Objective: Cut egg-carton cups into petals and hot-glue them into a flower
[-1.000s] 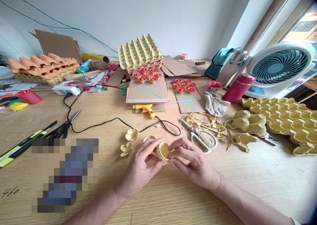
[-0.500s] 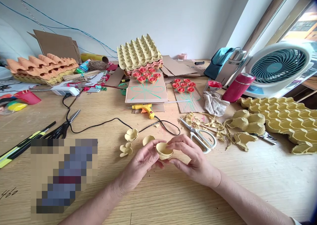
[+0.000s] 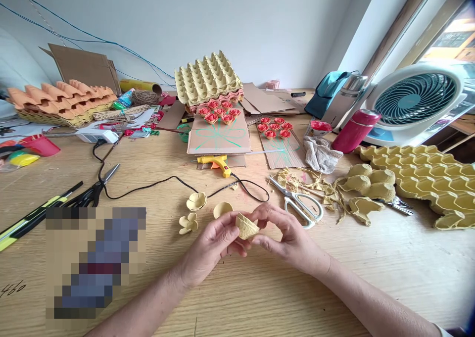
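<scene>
Left hand [image 3: 212,245]: grasping the egg-tray cup [image 3: 247,227] by its left side
Right hand [image 3: 291,240]: curled at the right rim, grip unclear
Cup position: between both hands, above the bench [image 3: 237,302], mouth tilted away

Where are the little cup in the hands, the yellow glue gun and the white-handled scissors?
Little cup [image 3: 247,228]: head view, outer side.
Yellow glue gun [image 3: 218,162]: head view, body.
White-handled scissors [image 3: 293,196]: head view, near the pivot.

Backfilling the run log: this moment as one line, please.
left hand: holds cup | right hand: at cup's right side | glue gun, white scissors: lying unheld
</scene>
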Available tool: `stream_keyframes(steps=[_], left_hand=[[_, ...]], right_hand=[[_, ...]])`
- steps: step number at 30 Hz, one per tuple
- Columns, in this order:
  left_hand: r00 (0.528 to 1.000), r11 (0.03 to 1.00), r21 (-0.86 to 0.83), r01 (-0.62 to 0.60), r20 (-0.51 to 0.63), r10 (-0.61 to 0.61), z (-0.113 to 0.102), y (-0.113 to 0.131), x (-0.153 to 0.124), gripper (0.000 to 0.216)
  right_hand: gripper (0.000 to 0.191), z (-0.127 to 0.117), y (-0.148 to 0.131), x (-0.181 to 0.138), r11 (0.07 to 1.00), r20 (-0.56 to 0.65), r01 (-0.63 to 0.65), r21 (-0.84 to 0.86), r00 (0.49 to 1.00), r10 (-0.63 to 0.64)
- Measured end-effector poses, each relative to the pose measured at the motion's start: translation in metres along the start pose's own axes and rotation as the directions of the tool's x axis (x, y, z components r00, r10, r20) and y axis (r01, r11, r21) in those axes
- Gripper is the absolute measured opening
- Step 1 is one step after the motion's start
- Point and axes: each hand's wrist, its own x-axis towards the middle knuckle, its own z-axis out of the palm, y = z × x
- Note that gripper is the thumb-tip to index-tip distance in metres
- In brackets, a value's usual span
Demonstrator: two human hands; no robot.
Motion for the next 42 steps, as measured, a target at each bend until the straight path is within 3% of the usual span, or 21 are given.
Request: stream_keyframes(steps=[3, 6, 12, 18, 21, 23, 25, 26, 28, 30, 35, 39, 42], left_hand=[[0.998, 0.983, -0.173, 0.065, 0.023, -0.062, -0.001, 0.000, 0.000, 0.031], [0.994, 0.967, -0.231, 0.105, 0.029, -0.101, -0.001, 0.001, 0.000, 0.030], [0.994, 0.973, -0.203, 0.106, 0.018, -0.105, -0.003, 0.001, 0.001, 0.034], [0.994, 0.997, -0.006, 0.081, 0.073, -0.081, -0.004, -0.006, 0.000, 0.039], [0.998, 0.949, 0.313, 0.036, 0.030, -0.048, -0.005, -0.005, -0.003, 0.044], [0.986, 0.764, 0.640, -0.080, -0.061, 0.154, -0.008, -0.001, -0.005, 0.041], [0.892, 0.422, 0.892, -0.161, -0.052, 0.449, -0.014, 0.006, -0.005, 0.035], [0.846, 0.267, 0.950, -0.163, -0.005, 0.534, -0.018, 0.008, -0.005, 0.035], [0.820, 0.065, 0.987, -0.146, 0.084, 0.566, -0.026, 0.011, -0.001, 0.049], [0.839, -0.014, 0.991, -0.133, 0.120, 0.531, -0.034, 0.009, 0.003, 0.056], [0.872, -0.003, 0.994, -0.105, 0.094, 0.481, -0.044, 0.000, 0.009, 0.042], [0.858, 0.099, 0.990, -0.097, 0.032, 0.512, -0.040, 0.003, 0.007, 0.048], [0.849, 0.183, 0.977, -0.105, -0.007, 0.528, -0.032, 0.011, 0.004, 0.045]], right_hand=[[0.024, -0.005, 0.000, 0.002, 0.997, -0.010, -0.046, 0.054, 0.999, 0.047], [0.023, -0.007, -0.001, 0.002, 0.994, -0.005, -0.070, 0.086, 0.998, 0.070], [0.011, -0.001, -0.001, 0.002, 0.996, 0.050, 0.083, -0.031, 0.995, -0.082], [0.013, -0.009, -0.003, 0.002, 0.947, 0.232, 0.243, -0.209, 0.953, -0.193], [0.014, -0.016, -0.002, 0.002, 0.925, 0.233, 0.278, -0.258, 0.947, -0.219], [0.016, -0.020, 0.001, 0.002, 0.904, 0.164, 0.269, -0.333, 0.960, -0.226], [0.016, -0.022, 0.003, 0.002, 0.865, 0.117, 0.244, -0.438, 0.970, -0.215], [0.016, -0.023, 0.004, 0.001, 0.836, 0.122, 0.238, -0.495, 0.971, -0.204], [0.017, -0.021, 0.006, 0.001, 0.766, 0.176, 0.251, -0.592, 0.968, -0.181], [0.018, -0.018, 0.008, 0.001, 0.708, 0.238, 0.276, -0.650, 0.959, -0.155], [0.018, -0.011, 0.012, 0.000, 0.654, 0.286, 0.300, -0.695, 0.949, -0.132], [0.019, -0.012, 0.007, -0.002, 0.700, 0.247, 0.246, -0.671, 0.964, -0.102], [0.038, -0.012, 0.005, -0.003, 0.760, 0.145, 0.131, -0.636, 0.988, -0.048]])
